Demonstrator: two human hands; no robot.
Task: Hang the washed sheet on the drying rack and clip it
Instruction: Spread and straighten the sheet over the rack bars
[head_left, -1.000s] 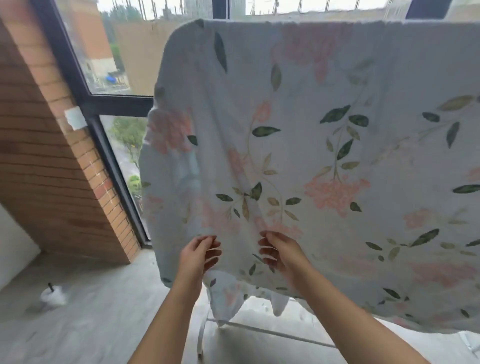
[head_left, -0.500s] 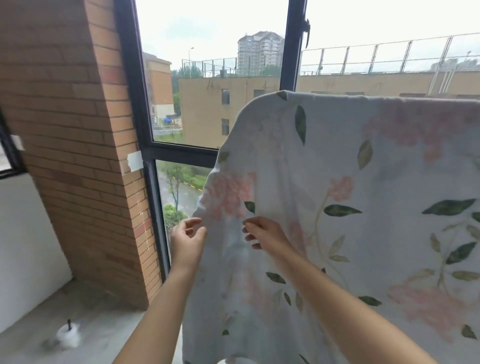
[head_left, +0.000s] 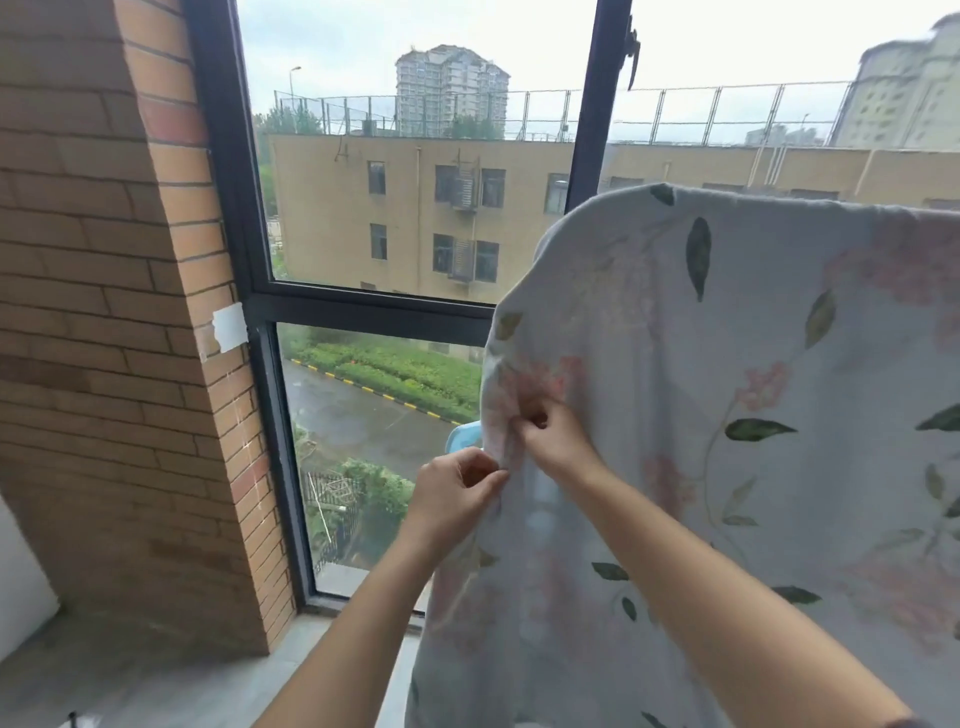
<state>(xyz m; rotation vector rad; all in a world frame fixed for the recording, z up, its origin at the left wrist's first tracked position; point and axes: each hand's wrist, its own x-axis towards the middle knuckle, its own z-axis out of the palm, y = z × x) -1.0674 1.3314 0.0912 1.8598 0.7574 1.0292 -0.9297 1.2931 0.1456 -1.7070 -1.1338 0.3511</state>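
A pale floral sheet (head_left: 737, 395) with pink blossoms and green leaves hangs draped over a high bar; the rack itself is hidden under the cloth. My left hand (head_left: 457, 493) pinches the sheet's left side edge between thumb and fingers. Just above it, my right hand (head_left: 553, 436) grips a gathered fold of the same edge. Something light blue (head_left: 464, 435) peeks out behind the edge beside my hands; what it is cannot be told. No clip is plainly visible.
A black-framed window (head_left: 363, 306) stands right behind the sheet. A brick pillar (head_left: 119, 322) rises at the left, with a white tag (head_left: 228, 327) stuck on it. Grey floor (head_left: 156, 680) lies below. A small white object (head_left: 78, 722) sits at the bottom left.
My view has risen from the sheet's lower hem to its upper left edge. Both hands moved up along that edge and now pinch it close together.
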